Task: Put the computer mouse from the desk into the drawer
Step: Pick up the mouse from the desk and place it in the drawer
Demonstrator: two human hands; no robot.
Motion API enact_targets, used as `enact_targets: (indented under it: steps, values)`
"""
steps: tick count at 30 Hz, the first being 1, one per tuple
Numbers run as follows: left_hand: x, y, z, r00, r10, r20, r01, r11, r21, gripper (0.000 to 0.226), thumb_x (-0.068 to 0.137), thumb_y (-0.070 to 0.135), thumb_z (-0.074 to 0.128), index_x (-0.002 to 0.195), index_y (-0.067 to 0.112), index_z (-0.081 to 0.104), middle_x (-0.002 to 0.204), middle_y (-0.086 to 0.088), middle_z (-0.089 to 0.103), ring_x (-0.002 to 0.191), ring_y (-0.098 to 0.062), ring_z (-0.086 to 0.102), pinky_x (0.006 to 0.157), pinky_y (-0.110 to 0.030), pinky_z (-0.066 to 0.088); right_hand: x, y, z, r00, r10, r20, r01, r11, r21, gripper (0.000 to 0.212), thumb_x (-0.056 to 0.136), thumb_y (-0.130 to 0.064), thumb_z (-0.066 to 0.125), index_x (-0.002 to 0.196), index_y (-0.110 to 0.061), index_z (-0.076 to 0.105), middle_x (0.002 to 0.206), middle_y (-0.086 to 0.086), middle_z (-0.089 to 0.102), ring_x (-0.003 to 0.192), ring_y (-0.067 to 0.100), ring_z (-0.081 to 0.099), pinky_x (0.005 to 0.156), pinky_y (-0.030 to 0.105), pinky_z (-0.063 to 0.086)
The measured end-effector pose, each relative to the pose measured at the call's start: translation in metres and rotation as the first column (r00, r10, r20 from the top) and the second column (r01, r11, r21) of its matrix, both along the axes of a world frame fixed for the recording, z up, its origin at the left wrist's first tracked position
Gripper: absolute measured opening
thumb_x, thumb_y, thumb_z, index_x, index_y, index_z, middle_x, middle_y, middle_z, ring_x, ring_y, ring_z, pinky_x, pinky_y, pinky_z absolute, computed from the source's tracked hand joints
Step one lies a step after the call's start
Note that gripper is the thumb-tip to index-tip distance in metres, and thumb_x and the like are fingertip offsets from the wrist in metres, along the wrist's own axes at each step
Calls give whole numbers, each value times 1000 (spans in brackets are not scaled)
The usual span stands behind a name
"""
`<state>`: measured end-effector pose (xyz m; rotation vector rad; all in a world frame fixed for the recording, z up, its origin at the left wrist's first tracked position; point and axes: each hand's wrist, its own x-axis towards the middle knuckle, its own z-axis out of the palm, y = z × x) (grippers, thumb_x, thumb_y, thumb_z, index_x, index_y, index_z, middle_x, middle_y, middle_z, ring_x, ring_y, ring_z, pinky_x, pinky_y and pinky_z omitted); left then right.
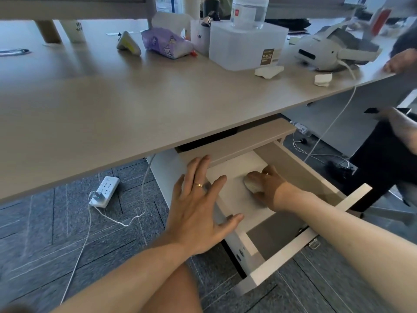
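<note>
R hand fingers grip mouse in open drawer; L hand fingers spread.

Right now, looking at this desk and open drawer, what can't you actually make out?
- Head view: the right hand covers most of the computer mouse, so its buttons are hidden.
- The drawer back runs under the desk.
- The label on the white plastic box is too small to read fully.
- Another person's hand is cut off by the right edge.
</note>
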<state>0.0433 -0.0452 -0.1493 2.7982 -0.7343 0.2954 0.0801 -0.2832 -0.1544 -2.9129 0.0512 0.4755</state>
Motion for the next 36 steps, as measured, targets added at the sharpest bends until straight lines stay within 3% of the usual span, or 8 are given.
enact_targets:
  steps: [4, 10, 17, 23, 27, 30, 33, 36]
  values:
    - [-1, 0, 1, 1000, 0, 4, 0, 1000, -5, 89, 81, 84, 34, 149, 28, 42, 168, -7, -1, 154, -24, -11, 118, -50, 26, 0, 2, -3, 999, -21, -36, 20, 999, -44, 68, 92, -24, 59, 151, -33, 28, 145, 12, 28, 121, 35, 51, 104, 43, 43]
    - [-2, 1, 2, 1000, 11, 1, -11, 1000, 18, 89, 82, 84, 32, 149, 27, 42, 168, -7, -3, 154, -24, -14, 119, -50, 24, -3, 2, 2, 1000, -9, -25, 9, 1000, -25, 92, 81, -49, 71, 155, -35, 17, 156, 14, 20, 135, 37, 43, 109, 40, 39]
    - [-2, 0, 1, 1000, 5, -6, -5, 1000, 3, 89, 82, 83, 34, 151, 27, 38, 168, -6, -2, 154, -24, -13, 118, -52, 26, -14, 4, 5, 994, 58, -89, -67, 992, -103, 81, 92, -10, 56, 157, -31, 13, 153, 13, 25, 131, 33, 45, 99, 33, 40]
    - [-2, -1, 0, 1000, 5, 4, -5, 1000, -13, 88, 82, 83, 36, 150, 28, 38, 168, -5, -3, 154, -22, -12, 118, -50, 27, -14, 4, 7, 996, 52, -77, -57, 996, -66, 80, 94, -9, 54, 156, -36, 13, 152, 13, 27, 129, 33, 46, 100, 31, 39]
    - [-2, -1, 0, 1000, -1, 7, 1, 1000, -20, 88, 83, 83, 36, 150, 27, 38, 168, -6, -2, 154, -23, -11, 118, -50, 27, -17, 4, 10, 998, 25, -63, -26, 1000, -17, 77, 92, -25, 60, 154, -39, 17, 160, 11, 19, 141, 37, 32, 110, 40, 35]
    - [-3, -1, 1, 1000, 0, 4, 0, 1000, -21, 88, 82, 83, 36, 150, 27, 36, 168, -5, -3, 154, -23, -12, 118, -49, 27, -28, 3, 27, 999, 23, 36, -24, 999, 24, 75, 90, -39, 62, 153, -36, 21, 158, 7, 26, 142, 35, 32, 110, 47, 40]
    - [-3, -1, 3, 1000, 1, 0, -1, 1000, -21, 89, 82, 83, 36, 151, 27, 34, 168, -5, -2, 154, -23, -12, 116, -49, 28, -54, -1, 48, 974, 29, 225, -43, 997, 56, 66, 90, -41, 59, 148, -33, 29, 129, 1, 48, 127, 26, 46, 99, 41, 47]
    - [-4, -1, 4, 1000, 3, -16, -3, 1000, -27, 95, 81, 85, 35, 155, 26, 25, 168, -4, -6, 154, -22, -14, 117, -49, 27, -88, -5, 52, 928, 7, 372, -48, 994, 101, 61, 92, -43, 58, 148, -33, 35, 148, -4, 42, 141, 19, 36, 115, 39, 34]
